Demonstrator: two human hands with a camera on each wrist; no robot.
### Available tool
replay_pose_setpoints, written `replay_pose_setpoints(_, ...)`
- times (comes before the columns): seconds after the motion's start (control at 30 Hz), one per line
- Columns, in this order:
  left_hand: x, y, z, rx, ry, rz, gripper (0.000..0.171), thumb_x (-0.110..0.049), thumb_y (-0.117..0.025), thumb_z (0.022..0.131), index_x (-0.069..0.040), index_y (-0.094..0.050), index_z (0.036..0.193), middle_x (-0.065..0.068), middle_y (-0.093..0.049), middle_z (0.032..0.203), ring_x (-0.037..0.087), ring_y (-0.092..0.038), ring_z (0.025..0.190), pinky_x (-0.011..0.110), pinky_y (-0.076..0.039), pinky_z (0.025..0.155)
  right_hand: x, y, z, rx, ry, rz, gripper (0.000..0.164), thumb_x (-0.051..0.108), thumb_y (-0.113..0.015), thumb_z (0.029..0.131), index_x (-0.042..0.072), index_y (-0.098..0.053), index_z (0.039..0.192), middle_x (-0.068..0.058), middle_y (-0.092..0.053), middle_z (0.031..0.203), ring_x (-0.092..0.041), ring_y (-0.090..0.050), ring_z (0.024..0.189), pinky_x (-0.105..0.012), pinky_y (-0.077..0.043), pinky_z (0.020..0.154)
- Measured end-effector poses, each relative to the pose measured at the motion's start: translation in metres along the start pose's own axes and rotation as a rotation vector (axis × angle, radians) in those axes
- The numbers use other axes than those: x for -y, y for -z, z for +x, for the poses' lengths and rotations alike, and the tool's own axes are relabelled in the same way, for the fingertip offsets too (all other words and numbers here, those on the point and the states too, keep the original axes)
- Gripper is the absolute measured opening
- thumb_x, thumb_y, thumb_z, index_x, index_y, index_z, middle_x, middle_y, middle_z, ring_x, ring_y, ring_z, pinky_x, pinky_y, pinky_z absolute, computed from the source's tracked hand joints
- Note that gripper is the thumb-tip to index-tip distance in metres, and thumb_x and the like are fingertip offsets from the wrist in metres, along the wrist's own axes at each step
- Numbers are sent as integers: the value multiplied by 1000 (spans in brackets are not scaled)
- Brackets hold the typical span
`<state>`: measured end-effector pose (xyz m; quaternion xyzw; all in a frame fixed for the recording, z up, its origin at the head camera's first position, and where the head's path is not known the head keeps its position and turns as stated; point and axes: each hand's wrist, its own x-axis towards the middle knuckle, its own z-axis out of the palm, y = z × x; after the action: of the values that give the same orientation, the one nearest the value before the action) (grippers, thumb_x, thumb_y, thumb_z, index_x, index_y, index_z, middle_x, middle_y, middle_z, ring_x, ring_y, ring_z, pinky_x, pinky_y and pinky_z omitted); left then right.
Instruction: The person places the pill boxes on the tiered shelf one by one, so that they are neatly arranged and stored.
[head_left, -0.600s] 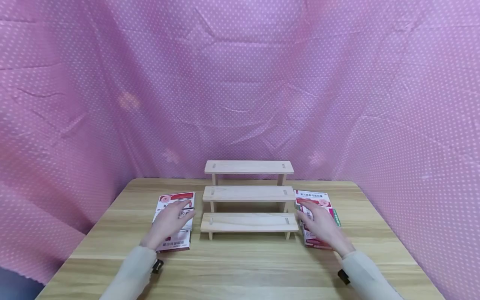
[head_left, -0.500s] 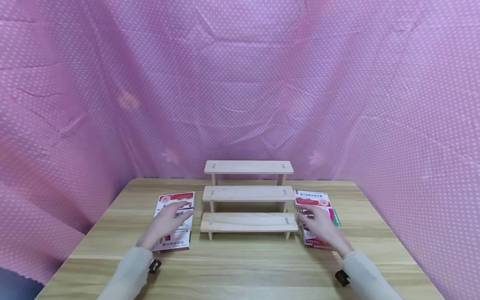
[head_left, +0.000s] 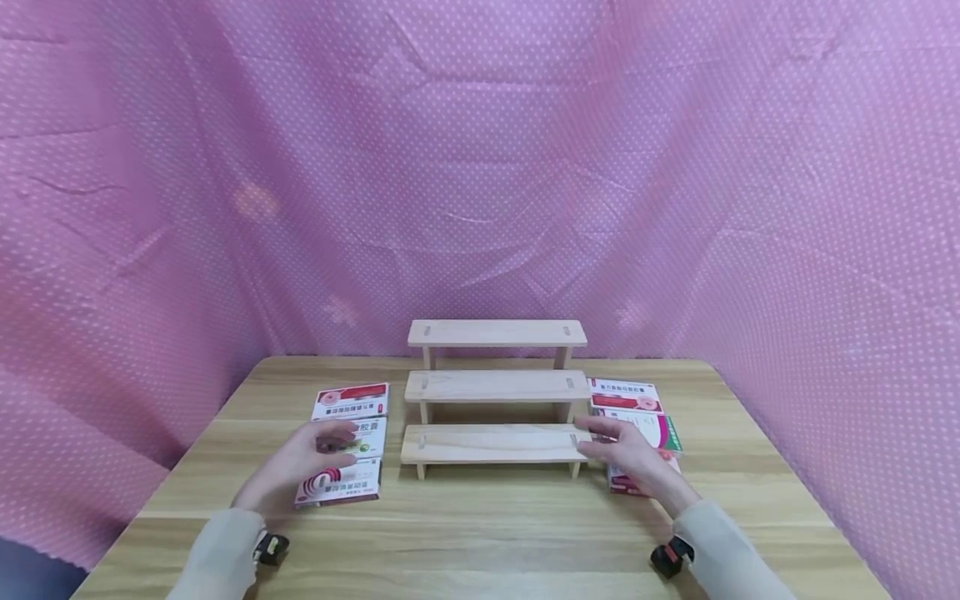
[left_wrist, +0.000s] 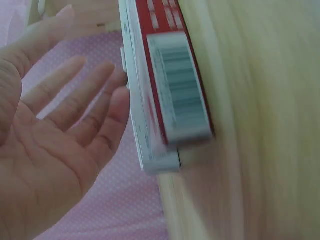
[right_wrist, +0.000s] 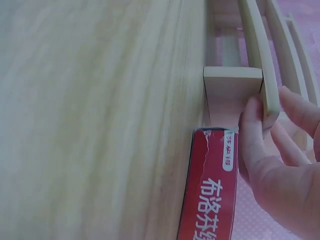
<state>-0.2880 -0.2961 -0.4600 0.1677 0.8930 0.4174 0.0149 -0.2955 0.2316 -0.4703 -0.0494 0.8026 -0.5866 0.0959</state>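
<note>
My right hand [head_left: 626, 454] is at the right end of the lowest step of a pale wooden three-step display stand [head_left: 497, 443]. In the right wrist view the thumb [right_wrist: 254, 125] lies on one side of the board's end and the fingers on the other, pinching it. My left hand [head_left: 288, 462] hovers beside the left column of medicine boxes, fingers spread, holding nothing. That column has a red-and-white box [head_left: 351, 401], a white box with green [head_left: 372, 435] and a white box with pink rings [head_left: 360, 479]. The left wrist view shows a barcoded red box end [left_wrist: 177, 85].
Right of the stand lie more medicine boxes: a red-and-white one [head_left: 626, 395], one with magenta and green [head_left: 656, 430] and a red one [right_wrist: 207, 185] partly under my hand. A wooden table [head_left: 480, 542] carries everything; a pink dotted cloth [head_left: 480, 167] hangs behind.
My left hand has drawn left and toward me, uncovering more of the left boxes. My right hand has moved left from above the right boxes to the lowest step's end.
</note>
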Motion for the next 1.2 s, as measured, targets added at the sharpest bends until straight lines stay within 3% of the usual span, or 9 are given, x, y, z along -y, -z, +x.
replay_pose_setpoints(0.17, 8, 8, -9, 41, 7, -28, 61, -24, -80, 79, 1, -58, 130, 16, -66, 122, 33, -59, 114, 31, -52, 95, 0, -1, 2, 3, -10, 6, 55, 18, -74, 86, 6, -56, 137, -15, -49, 146, -31, -47, 132, -37, -48, 104)
replay_pose_setpoints(0.3, 10, 13, -15, 71, -47, 23, 57, -23, -80, 78, 2, -61, 126, 18, -66, 122, 33, -61, 111, 33, -53, 94, 0, -2, 2, -2, -31, 17, 54, 16, -74, 86, 7, -57, 136, -17, -49, 146, -27, -52, 126, -32, -51, 98)
replay_pose_setpoints(0.63, 11, 17, -26, 149, -17, 75, 68, -25, -85, 70, 3, -60, 127, 22, -60, 129, 27, -58, 111, 23, -50, 92, -4, 0, 5, -1, -67, 38, 53, 15, -74, 85, 9, -58, 136, -17, -48, 147, -21, -58, 116, -26, -54, 90)
replay_pose_setpoints(0.73, 12, 17, -27, 169, -44, 92, 69, -24, -86, 68, 2, -61, 127, 21, -60, 127, 25, -57, 109, 22, -49, 91, -3, 0, 5, -6, -73, 30, 53, 16, -75, 85, 11, -59, 135, -16, -48, 147, -22, -57, 118, -28, -54, 90)
replay_pose_setpoints(0.97, 14, 18, -32, 168, -42, 208, 72, -32, -88, 62, -7, -64, 125, 13, -63, 122, 31, -56, 112, 43, -48, 97, -2, 0, 6, -6, -68, -4, 51, 20, -76, 85, 13, -61, 134, -14, -50, 146, -22, -55, 121, -30, -54, 91)
replay_pose_setpoints(1.2, 19, 16, -33, 150, -25, 282, 74, -29, -89, 57, -11, -65, 124, 6, -58, 113, 19, -53, 99, 20, -45, 83, -4, 0, 6, 1, -64, 3, 51, 20, -75, 85, 13, -61, 134, -12, -51, 146, -23, -54, 123, -30, -53, 93)
